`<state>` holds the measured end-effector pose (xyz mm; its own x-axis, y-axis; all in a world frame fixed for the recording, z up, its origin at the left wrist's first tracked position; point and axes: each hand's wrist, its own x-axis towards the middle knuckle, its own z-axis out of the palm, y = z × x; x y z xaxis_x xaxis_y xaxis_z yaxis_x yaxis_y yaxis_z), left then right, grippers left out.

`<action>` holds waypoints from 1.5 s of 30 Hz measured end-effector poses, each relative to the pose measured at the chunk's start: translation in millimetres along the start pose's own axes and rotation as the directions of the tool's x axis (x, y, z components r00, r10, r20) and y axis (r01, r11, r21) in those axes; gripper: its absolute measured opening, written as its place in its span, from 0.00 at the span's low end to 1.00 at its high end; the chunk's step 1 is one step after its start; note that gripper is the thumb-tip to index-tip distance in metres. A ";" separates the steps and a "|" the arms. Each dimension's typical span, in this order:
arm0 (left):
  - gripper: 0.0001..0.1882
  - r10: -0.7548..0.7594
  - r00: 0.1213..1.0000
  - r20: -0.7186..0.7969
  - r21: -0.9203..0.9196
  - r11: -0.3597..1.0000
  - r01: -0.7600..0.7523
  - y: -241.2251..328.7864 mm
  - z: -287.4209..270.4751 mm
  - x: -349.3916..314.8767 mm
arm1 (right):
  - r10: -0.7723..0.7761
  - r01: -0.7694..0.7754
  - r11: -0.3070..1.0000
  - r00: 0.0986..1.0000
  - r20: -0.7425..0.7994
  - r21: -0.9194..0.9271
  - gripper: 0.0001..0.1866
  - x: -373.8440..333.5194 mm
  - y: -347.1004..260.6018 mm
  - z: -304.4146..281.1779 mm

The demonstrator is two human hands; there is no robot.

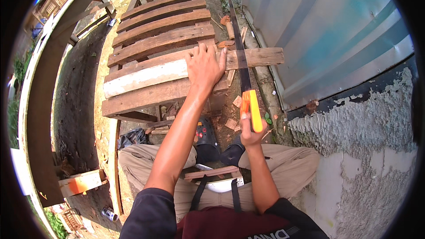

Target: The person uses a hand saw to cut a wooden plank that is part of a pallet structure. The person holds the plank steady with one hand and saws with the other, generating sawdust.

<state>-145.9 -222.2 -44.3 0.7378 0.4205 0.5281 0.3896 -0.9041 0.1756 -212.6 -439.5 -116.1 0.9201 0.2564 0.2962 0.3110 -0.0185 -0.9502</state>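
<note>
A weathered wooden plank (pixel 264 56), whitish along its left part, lies across a slatted wooden frame (pixel 164 43), and its right end juts past the frame's edge. My left hand (pixel 205 67) grips the plank from above, fingers bent over the far edge and thumb out to the right. Just right of that hand, a handsaw (pixel 244 74) crosses the overhanging part, its dark blade pointing away from me. My right hand (pixel 253 134) is closed around the saw's yellow and orange handle. How deep the teeth sit in the wood cannot be made out.
A corrugated metal sheet (pixel 327 31) and rough wall (pixel 354 124) stand close on the right. Wood offcuts (pixel 231 124) litter the ground near my shoes. A long wooden structure (pixel 42 102) runs along the left. A can (pixel 109 213) lies at lower left.
</note>
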 end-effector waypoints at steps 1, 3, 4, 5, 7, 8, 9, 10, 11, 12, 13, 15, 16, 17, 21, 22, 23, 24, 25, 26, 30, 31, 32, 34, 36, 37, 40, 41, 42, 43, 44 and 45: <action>0.27 0.000 1.000 -0.009 -0.007 1.000 0.000 -1.1 -0.4 3.1 | -0.013 0.013 1.000 1.000 -0.025 0.001 0.08 23.1 -8.0 11.0; 0.27 0.009 1.000 -0.028 0.001 1.000 -0.009 -3.0 -2.2 5.8 | -0.168 0.168 0.983 0.986 0.009 -0.076 0.09 27.6 -17.2 12.6; 0.26 0.026 0.999 -0.041 0.010 1.000 -0.026 -2.3 -2.5 6.7 | -0.244 0.245 0.963 0.969 0.028 -0.114 0.09 27.9 -19.2 12.6; 0.26 0.028 0.999 -0.039 0.016 0.999 -0.028 -0.8 -1.7 -1.2 | -0.201 0.208 0.969 0.978 0.058 -0.135 0.09 12.8 -10.5 5.2; 0.26 0.020 0.999 -0.032 0.028 0.999 -0.019 -0.1 -2.3 -1.7 | -0.140 0.154 0.972 0.986 0.090 -0.176 0.10 -32.7 10.4 -13.7; 0.25 0.007 0.999 -0.033 0.036 0.999 -0.006 -1.1 -1.5 -1.0 | -0.122 0.136 0.974 0.989 0.086 -0.180 0.09 -59.3 11.7 -26.4; 0.25 -0.003 1.000 -0.026 0.026 1.000 0.004 -1.0 -0.2 -4.1 | -0.094 0.107 0.976 0.992 0.080 -0.188 0.09 -91.3 11.1 -39.8; 0.25 -0.011 1.000 -0.028 0.022 1.000 0.012 -0.7 0.1 -3.3 | -0.179 0.187 0.973 0.982 0.065 -0.138 0.08 -113.9 10.3 -46.9; 0.25 -0.020 0.999 -0.031 0.024 0.999 0.021 -2.5 -0.4 -3.2 | -0.183 0.189 0.977 0.981 0.059 -0.099 0.07 -127.9 10.0 -51.6; 0.25 -0.026 0.999 -0.027 0.023 0.999 0.027 -3.4 0.1 -3.4 | -0.185 0.188 0.980 0.981 0.050 -0.068 0.06 -142.2 7.7 -56.4; 0.25 -0.035 0.999 -0.022 0.024 0.999 0.035 -4.4 0.7 -3.8 | -0.108 0.111 0.993 0.992 0.058 -0.051 0.07 -150.5 8.4 -62.9; 0.25 -0.031 0.999 -0.030 0.020 0.999 0.031 -3.4 0.3 -1.1 | -0.042 0.045 0.998 0.998 0.045 -0.054 0.08 -138.6 4.7 -59.6; 0.25 -0.027 0.999 -0.043 0.022 0.999 0.028 -4.4 2.0 -0.1 | -0.055 0.057 0.996 0.998 0.033 -0.068 0.08 -115.0 7.2 -50.8; 0.25 -0.027 0.999 -0.046 0.018 0.999 0.027 -2.8 3.6 -2.0 | -0.059 0.061 0.994 0.998 0.022 -0.089 0.08 -89.6 6.9 -42.7; 0.25 -0.010 0.999 -0.054 0.009 1.000 0.011 2.3 1.9 1.7 | 0.031 -0.025 0.994 0.998 -0.058 0.102 0.14 49.9 -13.3 19.9; 0.25 -0.010 0.998 -0.066 0.006 1.000 0.011 0.7 3.8 3.6 | 0.010 -0.005 0.998 0.998 -0.061 0.070 0.14 57.9 -27.4 24.6; 0.25 -0.005 0.998 -0.055 0.020 1.000 0.007 -3.1 3.6 3.1 | -0.010 0.013 0.999 0.998 -0.061 0.042 0.15 63.6 -35.2 29.6; 0.25 -0.001 0.999 -0.054 0.026 1.000 0.002 -3.8 3.2 4.6 | 0.009 -0.007 0.999 0.999 -0.042 0.050 0.14 53.0 -28.2 25.3; 0.25 0.000 0.999 -0.044 0.026 1.000 0.001 -3.0 3.2 2.7 | 0.043 -0.043 0.998 0.999 -0.008 0.046 0.14 32.3 -24.4 15.6; 0.24 -0.001 0.999 -0.046 0.034 0.999 0.003 -5.1 2.3 0.7 | -0.011 0.012 0.999 1.000 0.017 -0.030 0.13 6.0 -27.2 5.9; 0.25 0.006 0.999 -0.048 0.048 0.999 -0.004 -2.9 2.9 -2.1 | -0.030 0.035 0.996 0.998 0.064 -0.084 0.12 -115.8 -5.2 -51.2; 0.25 -0.012 0.999 -0.040 0.036 0.999 0.013 -3.9 2.9 -1.8 | 0.007 -0.006 1.000 0.999 0.046 -0.024 0.12 -135.1 -3.7 -59.0; 0.25 -0.020 0.999 -0.025 0.016 1.000 0.020 -4.1 2.1 -2.3 | 0.045 -0.046 0.998 0.999 0.020 0.034 0.11 -148.9 -11.4 -62.0; 0.25 -0.037 0.999 -0.007 -0.015 0.999 0.037 -5.7 0.7 -4.2 | -0.084 0.089 0.993 0.995 0.059 -0.077 0.10 -135.2 -10.6 -59.9; 0.23 -0.017 0.999 -0.043 0.001 1.000 0.017 -2.2 2.3 0.0 | -0.154 0.161 0.978 0.986 0.062 -0.131 0.11 -84.5 -3.2 -41.3; 0.22 -0.009 0.998 -0.057 0.009 1.000 0.009 0.0 1.5 -0.6 | -0.159 0.165 0.980 0.985 0.062 -0.110 0.12 -58.5 2.3 -32.6; 0.23 -0.030 0.999 0.014 0.007 1.000 0.030 2.7 0.1 4.3 | 0.094 -0.090 0.986 0.995 -0.020 0.143 0.14 42.5 -2.2 9.7; 0.23 -0.034 0.999 0.023 0.007 0.999 0.034 4.1 -0.3 5.5 | 0.098 -0.091 0.978 0.995 -0.029 0.188 0.14 60.3 -8.9 18.2; 0.23 -0.026 0.999 0.021 0.015 1.000 0.026 3.0 -0.7 4.9 | 0.030 -0.027 0.994 0.999 -0.035 0.107 0.13 57.7 -17.5 22.1; 0.24 -0.016 1.000 0.019 0.021 1.000 0.016 2.8 -0.7 4.3 | -0.038 0.039 0.999 0.999 -0.036 0.024 0.12 56.0 -23.0 22.1; 0.24 -0.013 1.000 0.010 0.030 0.999 0.013 1.8 -0.9 6.2 | -0.168 0.168 0.984 0.986 -0.005 -0.053 0.11 41.9 -17.0 14.8; 0.24 -0.009 1.000 0.013 0.036 0.999 0.009 0.2 0.1 3.1 | -0.151 0.156 0.979 0.987 0.049 -0.132 0.09 16.5 -15.4 3.4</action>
<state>-143.6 -221.1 -42.7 0.7409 0.4299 0.5160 0.4155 -0.8970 0.1507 -203.0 -431.7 -96.9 0.8497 0.3036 0.4311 0.4797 -0.1057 -0.8710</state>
